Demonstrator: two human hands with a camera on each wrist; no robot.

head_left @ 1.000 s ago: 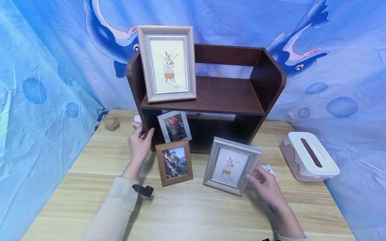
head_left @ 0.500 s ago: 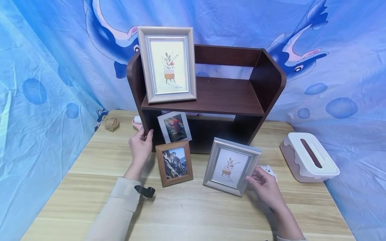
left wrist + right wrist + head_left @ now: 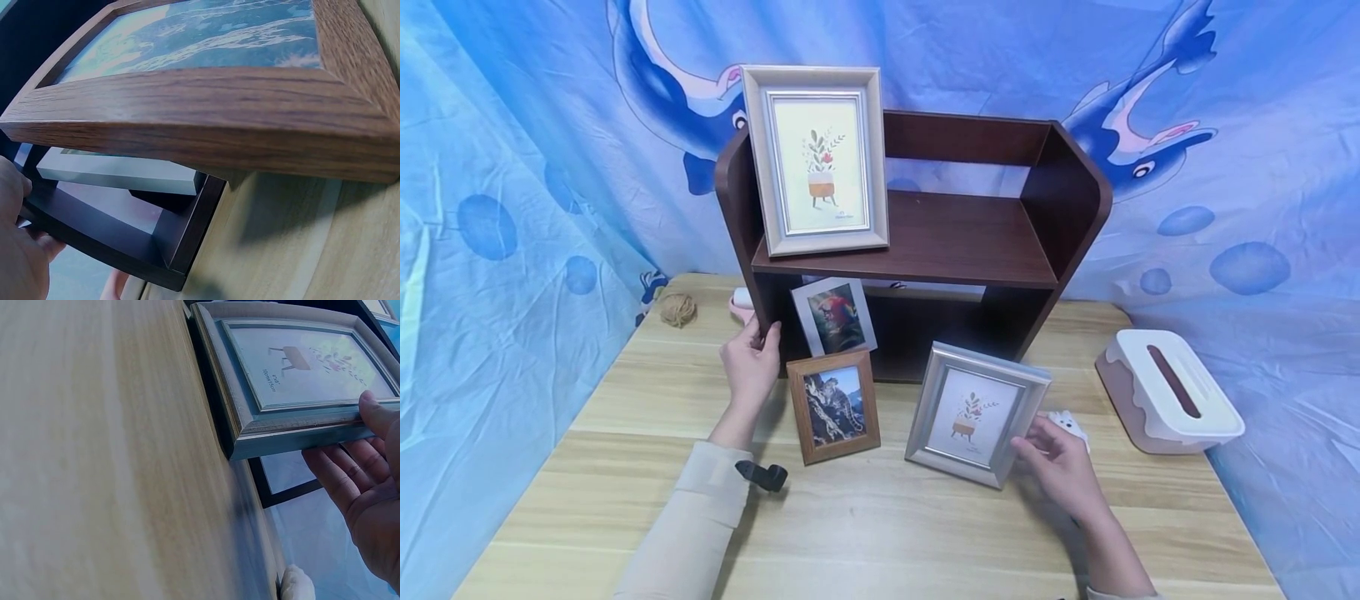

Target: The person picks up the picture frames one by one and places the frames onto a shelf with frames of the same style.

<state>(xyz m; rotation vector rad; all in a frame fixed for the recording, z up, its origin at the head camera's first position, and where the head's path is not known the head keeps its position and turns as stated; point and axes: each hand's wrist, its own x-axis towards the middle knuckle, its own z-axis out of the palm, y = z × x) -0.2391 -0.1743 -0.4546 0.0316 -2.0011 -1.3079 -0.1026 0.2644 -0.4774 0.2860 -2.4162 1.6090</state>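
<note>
A dark brown two-tier shelf point(image 3: 970, 237) stands on the table. My left hand point(image 3: 749, 364) grips the front edge of its left side panel, with the thumb on the inner side; the left wrist view shows the hand point(image 3: 22, 237) around that dark panel. On the right, my right hand point(image 3: 1063, 467) pinches the right edge of a silver picture frame point(image 3: 919, 437), thumb on the front and fingers behind. This frame leans back on the table, a plant print inside. Left of it stands a brown wooden picture frame point(image 3: 802, 417) with a leopard picture.
A white picture frame point(image 3: 806, 313) with a parrot picture stands in the lower tier. On the upper tier is a larger beige picture frame point(image 3: 752, 158). A tissue box point(image 3: 1213, 404) sits at right, a white figure point(image 3: 1070, 423) behind my right hand. Twine point(image 3: 678, 309) lies back left.
My left hand shifts very slightly on the shelf's side panel. The right hand and all the picture frames stay where they were.
</note>
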